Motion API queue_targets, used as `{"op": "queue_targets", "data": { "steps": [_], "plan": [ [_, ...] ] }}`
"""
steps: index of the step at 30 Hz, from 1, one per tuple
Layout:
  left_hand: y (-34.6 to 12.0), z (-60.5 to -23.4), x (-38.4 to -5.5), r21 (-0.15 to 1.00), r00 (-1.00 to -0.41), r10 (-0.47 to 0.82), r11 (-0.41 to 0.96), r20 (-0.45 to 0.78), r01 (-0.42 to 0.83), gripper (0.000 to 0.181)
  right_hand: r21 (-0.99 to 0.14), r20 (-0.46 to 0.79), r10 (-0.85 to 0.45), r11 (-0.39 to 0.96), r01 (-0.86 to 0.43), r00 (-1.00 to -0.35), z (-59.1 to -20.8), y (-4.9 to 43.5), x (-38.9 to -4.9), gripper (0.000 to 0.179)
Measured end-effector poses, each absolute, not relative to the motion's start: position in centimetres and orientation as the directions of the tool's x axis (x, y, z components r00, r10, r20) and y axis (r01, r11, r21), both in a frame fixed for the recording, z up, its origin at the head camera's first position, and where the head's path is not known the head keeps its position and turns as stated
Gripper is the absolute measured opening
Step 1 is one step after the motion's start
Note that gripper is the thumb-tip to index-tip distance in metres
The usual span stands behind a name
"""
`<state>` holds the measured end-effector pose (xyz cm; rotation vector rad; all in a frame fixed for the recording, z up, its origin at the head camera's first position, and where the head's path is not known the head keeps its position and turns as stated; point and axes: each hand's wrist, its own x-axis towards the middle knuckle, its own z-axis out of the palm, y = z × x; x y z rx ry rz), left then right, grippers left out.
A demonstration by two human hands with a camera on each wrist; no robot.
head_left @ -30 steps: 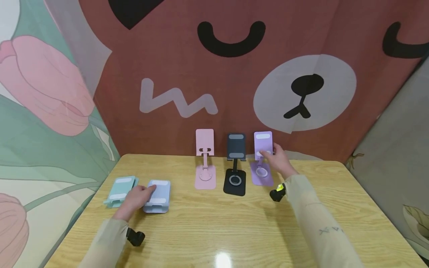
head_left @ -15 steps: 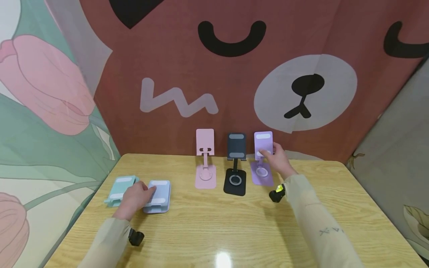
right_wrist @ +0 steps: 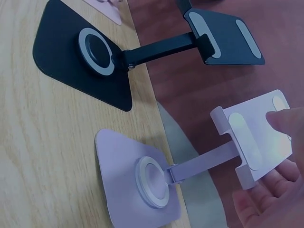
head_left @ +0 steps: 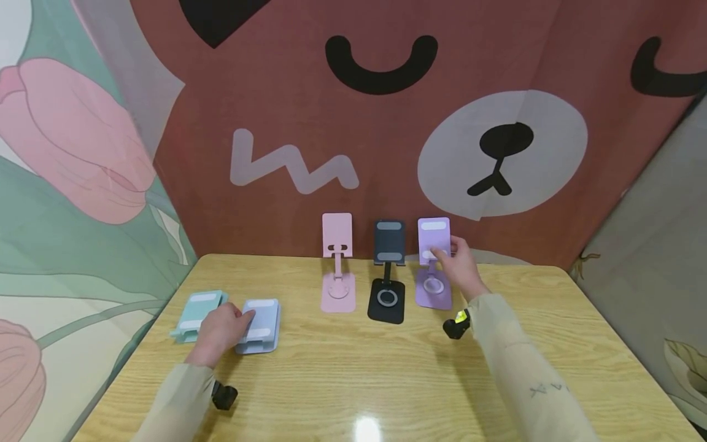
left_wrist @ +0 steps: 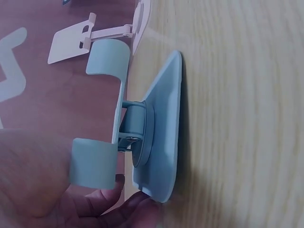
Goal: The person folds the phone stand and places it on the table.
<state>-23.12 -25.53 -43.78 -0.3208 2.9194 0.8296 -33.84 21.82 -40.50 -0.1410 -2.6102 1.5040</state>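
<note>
My left hand (head_left: 221, 328) holds the left side of a folded light-blue phone stand (head_left: 264, 314), its thumb on the top plate. In the left wrist view that stand's base (left_wrist: 164, 137) lies low over the table, with fingers curled at its near edge. At the back right, my right hand (head_left: 463, 268) pinches the upper plate of an unfolded purple phone stand (head_left: 433, 238), thumb in front and fingers behind. Its base with the pale ring (right_wrist: 152, 183) is down on the table in the right wrist view.
Left of the purple stand, a black phone stand (head_left: 388, 242) and a pink phone stand (head_left: 337, 233) stand unfolded in a row. A folded teal phone stand (head_left: 200, 306) lies beyond my left hand. Behind the wooden table (head_left: 331, 380) hangs a brown bear-print cloth (head_left: 287, 110).
The purple stand's base has turned slightly and shifted a little to the right under my right hand. My left hand stays on the blue stand, which has barely moved.
</note>
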Motion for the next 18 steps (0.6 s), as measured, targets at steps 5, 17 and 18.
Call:
{"op": "queue_targets", "data": {
  "steps": [5,17,18],
  "plan": [
    [-25.69,-44.12,-23.19,0.498,-0.975,-0.176,0.838,-0.139,-0.222,0.038,-0.874,0.091,0.162,0.485,0.000,-0.983,-40.65,21.82,-33.57,0.064],
    [-25.63,-44.56,-23.07,0.520,-0.975,-0.184,0.825,-0.124,-0.222,0.034,-0.877,0.116,0.219,0.481,0.004,-0.969,-40.75,21.59,-33.13,0.055],
    [-25.62,-44.62,-23.06,0.523,-0.975,-0.185,0.823,-0.120,-0.221,0.034,-0.878,0.127,0.222,0.479,-0.006,-0.967,-40.77,21.58,-33.13,0.053]
  ]
}}
